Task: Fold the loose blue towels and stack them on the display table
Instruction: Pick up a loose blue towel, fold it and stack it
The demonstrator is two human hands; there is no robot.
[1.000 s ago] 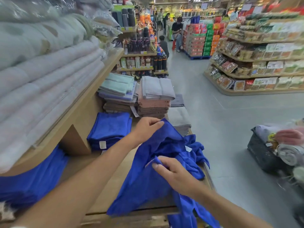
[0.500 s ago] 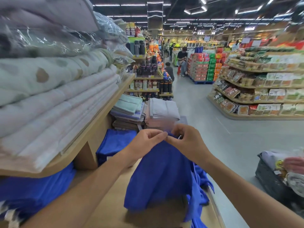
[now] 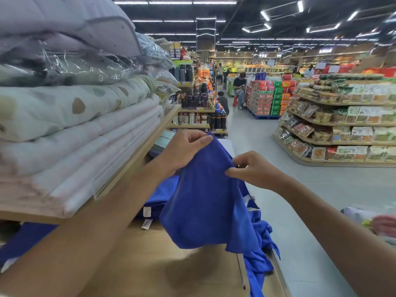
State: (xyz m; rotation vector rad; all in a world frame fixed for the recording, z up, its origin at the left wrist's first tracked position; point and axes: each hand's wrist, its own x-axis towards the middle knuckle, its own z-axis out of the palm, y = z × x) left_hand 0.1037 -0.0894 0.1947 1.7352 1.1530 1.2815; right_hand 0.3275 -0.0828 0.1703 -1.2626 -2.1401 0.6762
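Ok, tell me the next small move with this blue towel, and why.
Probably slide the right hand out along the top edge to the far corner. The left hand pinches one corner, the blue towel hangs slanted and bunched above the display table.

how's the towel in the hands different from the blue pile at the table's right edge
The held towel is lifted off the table, pinched at its top edge by the left hand and right hand; the pile lies untouched. The held towel hangs fairly flat and smooth; the pile is crumpled and spills over the edge. Both are the same deep blue cloth.
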